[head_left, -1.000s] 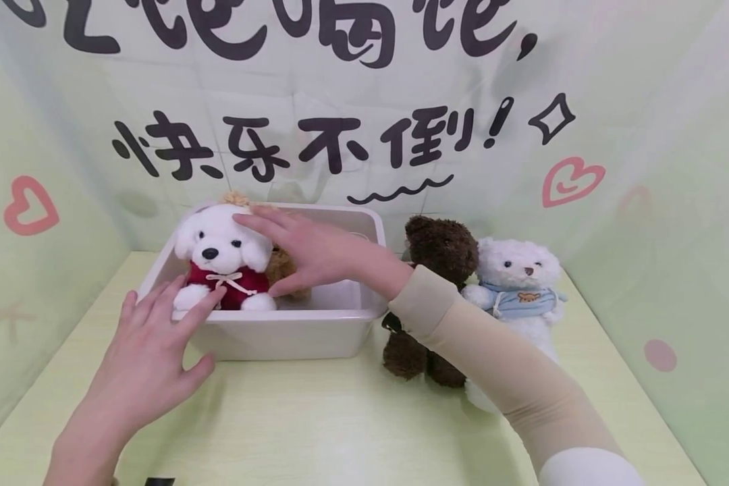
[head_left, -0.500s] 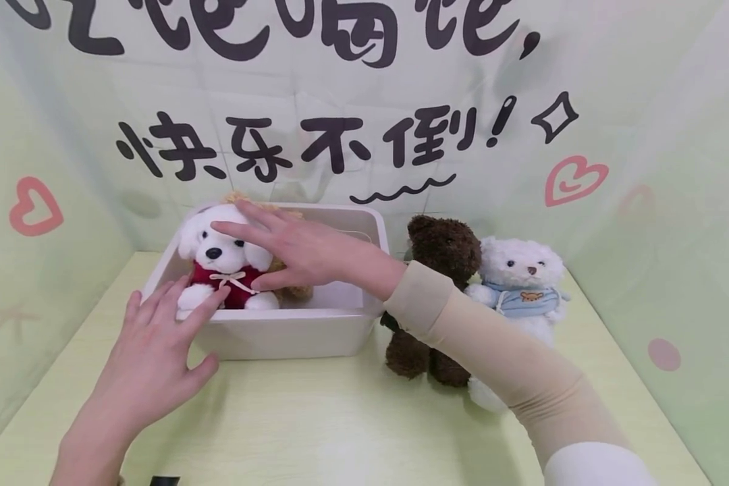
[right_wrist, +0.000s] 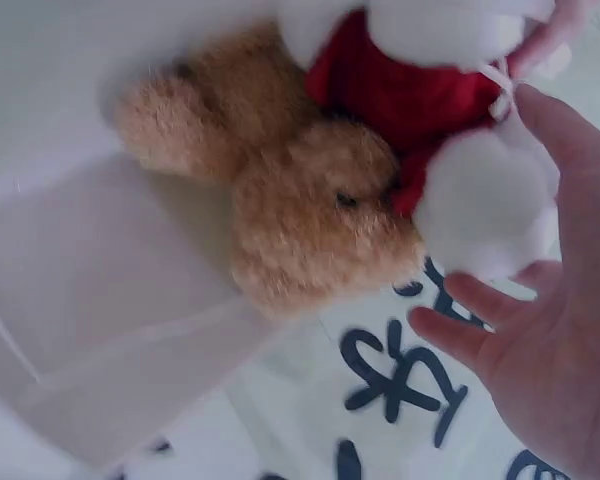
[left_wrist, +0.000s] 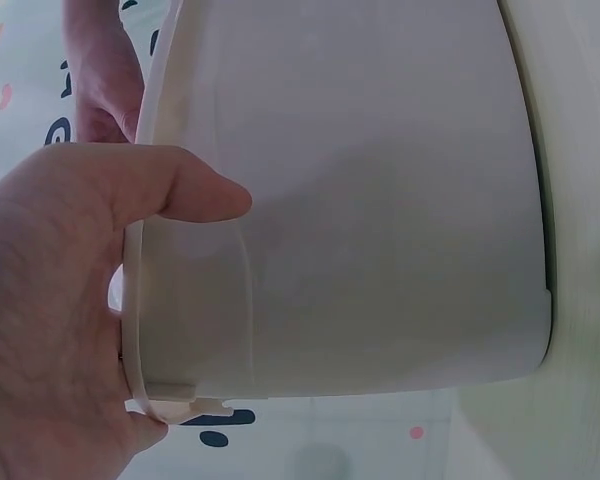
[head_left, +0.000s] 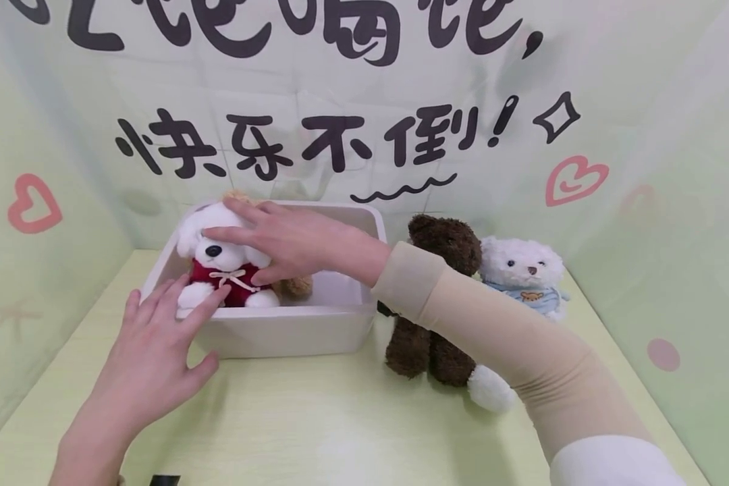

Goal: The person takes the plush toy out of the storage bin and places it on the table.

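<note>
A white plush dog (head_left: 211, 263) in a red top sits in the left end of a white plastic bin (head_left: 298, 332). My right hand (head_left: 294, 239) lies over its head with fingers spread and fairly straight, the thumb by the red top. My left hand (head_left: 148, 358) reaches over the bin's front left rim, fingertips at the dog's front. Its thumb (left_wrist: 205, 190) stays outside the wall in the left wrist view. Beside the dog, a light brown plush toy (right_wrist: 315, 235) lies in the bin, mostly hidden by my right hand in the head view.
A dark brown teddy bear (head_left: 446, 243) and a white teddy bear (head_left: 519, 263) in a blue top sit right of the bin, partly behind my right forearm. A printed wall (head_left: 334, 88) stands close behind. A small black object (head_left: 165, 480) shows at the bottom edge.
My right hand has slid left and slightly down across the dog's face, covering its eyes. The right forearm hides more of the white bear. My left hand has hardly moved.
</note>
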The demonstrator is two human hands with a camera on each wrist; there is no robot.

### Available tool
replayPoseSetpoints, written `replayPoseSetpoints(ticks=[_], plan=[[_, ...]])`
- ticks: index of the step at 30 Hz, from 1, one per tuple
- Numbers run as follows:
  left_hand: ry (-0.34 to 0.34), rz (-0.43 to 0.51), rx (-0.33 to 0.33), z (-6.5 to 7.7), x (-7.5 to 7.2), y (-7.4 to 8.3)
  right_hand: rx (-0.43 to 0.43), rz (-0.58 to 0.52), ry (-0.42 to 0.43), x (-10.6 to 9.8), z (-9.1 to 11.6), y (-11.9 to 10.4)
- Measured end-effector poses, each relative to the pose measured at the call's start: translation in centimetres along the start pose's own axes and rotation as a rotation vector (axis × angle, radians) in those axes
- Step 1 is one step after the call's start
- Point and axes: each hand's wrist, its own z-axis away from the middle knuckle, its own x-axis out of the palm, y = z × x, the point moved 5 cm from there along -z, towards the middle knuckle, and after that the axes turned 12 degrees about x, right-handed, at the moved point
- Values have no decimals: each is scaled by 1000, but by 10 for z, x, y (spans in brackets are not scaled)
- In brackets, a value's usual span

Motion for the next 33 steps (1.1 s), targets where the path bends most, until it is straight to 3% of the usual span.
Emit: replayPoseSetpoints(ticks=[6,14,19,33], plan=[[-9,5,-6,2,-2,-1,18,-25,-58,-8,-7,-1],[-4,4,-5,3,-4,-2,33,-103,-80,-7,-32,-8],[-11,10,-7,1,-2,-2,34,-150,-57,-3,-38,-9],[-9,7,-5,2,-2,0,-101,-139,58,-7,-35,-7]])
